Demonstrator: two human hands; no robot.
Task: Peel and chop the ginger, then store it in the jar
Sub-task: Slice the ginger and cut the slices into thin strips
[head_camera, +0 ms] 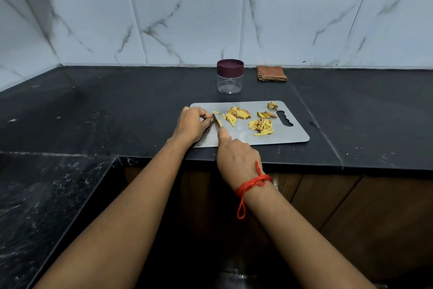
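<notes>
A steel cutting board (293, 134) lies on the black counter with yellow ginger strips (230, 118) and peel scraps (262, 125) spread over it. My left hand (192, 125) rests at the board's left end, fingertips pinching a small ginger piece that is mostly hidden. My right hand (236, 159) grips a knife (216, 122), index finger along its back, with the blade down right beside the left fingertips. A clear jar (230, 82) with a maroon lid on stands behind the board.
A folded orange checked cloth (271, 73) lies to the right of the jar against the tiled wall. The black counter (117, 113) runs left and right; a lower dark ledge sits at the front left. A red thread is tied round my right wrist.
</notes>
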